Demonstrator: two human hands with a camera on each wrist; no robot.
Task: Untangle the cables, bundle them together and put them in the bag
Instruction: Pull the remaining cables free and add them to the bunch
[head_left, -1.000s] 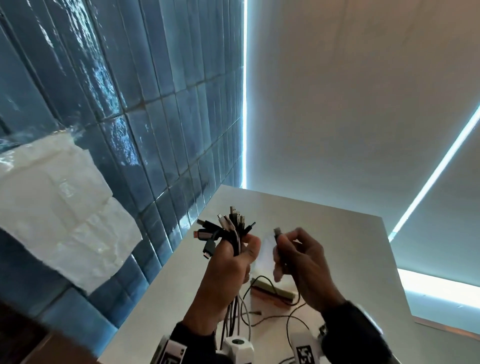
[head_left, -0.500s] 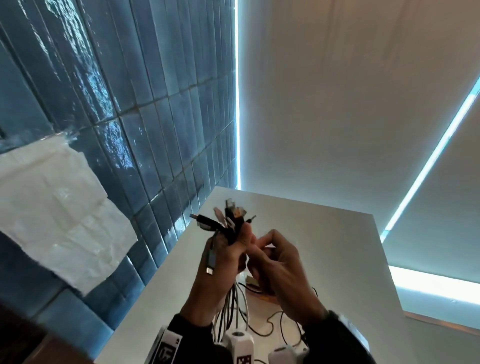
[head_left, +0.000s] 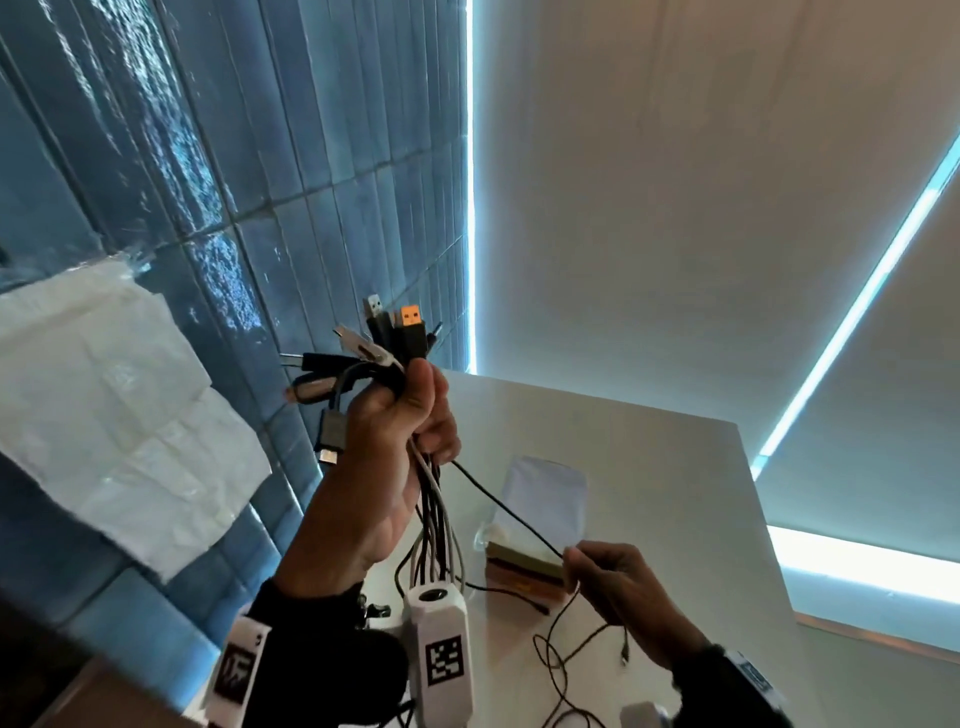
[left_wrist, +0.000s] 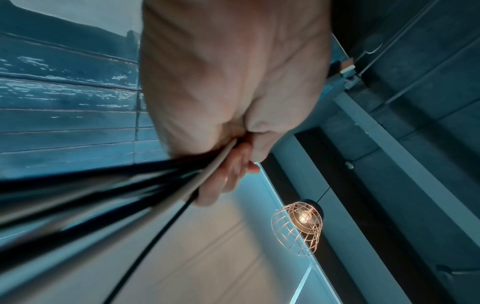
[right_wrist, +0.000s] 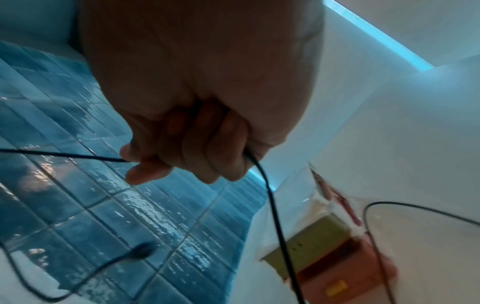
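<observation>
My left hand (head_left: 410, 415) is raised above the white table (head_left: 649, 467) and grips a bundle of cables (head_left: 379, 343) just below their plugs, which fan out above the fist. The cords hang down past my wrist (left_wrist: 109, 185). One thin black cable (head_left: 509, 509) runs taut from that fist down to my right hand (head_left: 592, 566), which pinches it low over the table (right_wrist: 187, 154). Its loose end loops on the table (head_left: 561, 665). A clear plastic bag (head_left: 545, 499) lies on the table behind the right hand, seen also in the right wrist view (right_wrist: 324, 236).
A blue tiled wall (head_left: 234, 182) rises on the left, with a white crinkled sheet (head_left: 104, 415) stuck to it. A flat brown and olive box (head_left: 524, 566) lies by the bag. A caged lamp (left_wrist: 298, 226) hangs overhead.
The hands were together at the plugs. Now my right hand has slid down and to the right along the thin black cable, pulling it taut, and my left hand has lifted the bundle higher.
</observation>
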